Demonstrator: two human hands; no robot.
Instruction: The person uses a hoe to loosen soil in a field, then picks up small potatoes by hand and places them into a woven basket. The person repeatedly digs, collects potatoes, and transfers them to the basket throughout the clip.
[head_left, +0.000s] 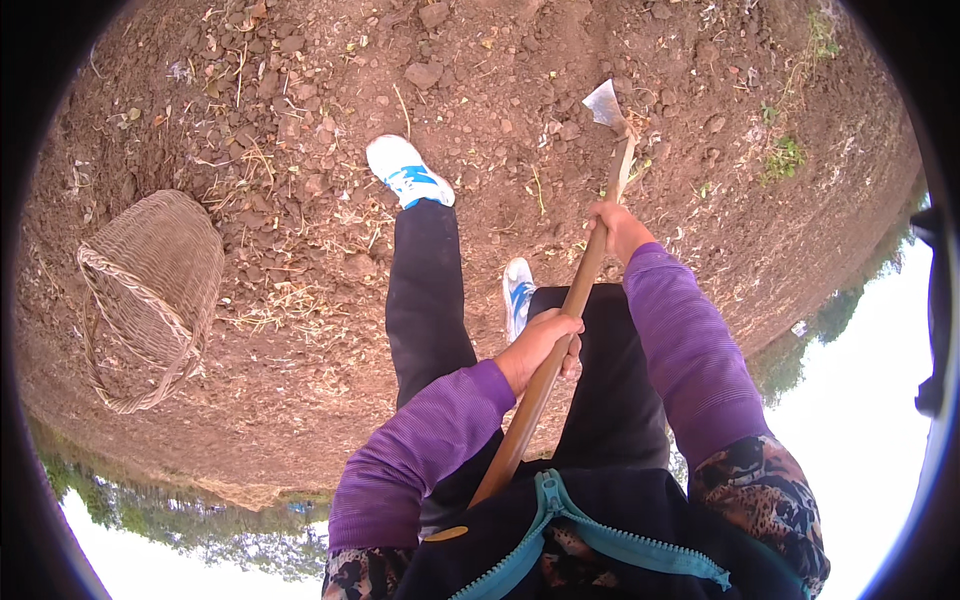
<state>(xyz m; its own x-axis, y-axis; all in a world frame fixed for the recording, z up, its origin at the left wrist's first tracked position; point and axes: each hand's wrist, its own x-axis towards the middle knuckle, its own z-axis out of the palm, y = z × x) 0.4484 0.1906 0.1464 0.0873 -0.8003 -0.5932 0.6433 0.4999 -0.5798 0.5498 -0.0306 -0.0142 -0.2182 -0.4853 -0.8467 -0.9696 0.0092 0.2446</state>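
Note:
A hoe with a long wooden handle (584, 271) slants from my waist towards the upper right. Its metal blade (604, 104) is over the brown soil, and I cannot tell whether it touches the ground. Lower on the handle, my left hand (541, 343) is wrapped around the wood in front of my thighs. My right hand (619, 229) grips the same handle farther up, closer to the blade. Some dry plant bits cling where the blade meets the wood. The handle's near end is hidden by my dark jacket.
A wicker basket (166, 251) lies tipped on its side at the left, its mouth and loop handle facing me. My white and blue shoes (409, 174) stand on cloddy soil (315, 247) strewn with dry stalks. Small green weeds (784, 157) grow at the right.

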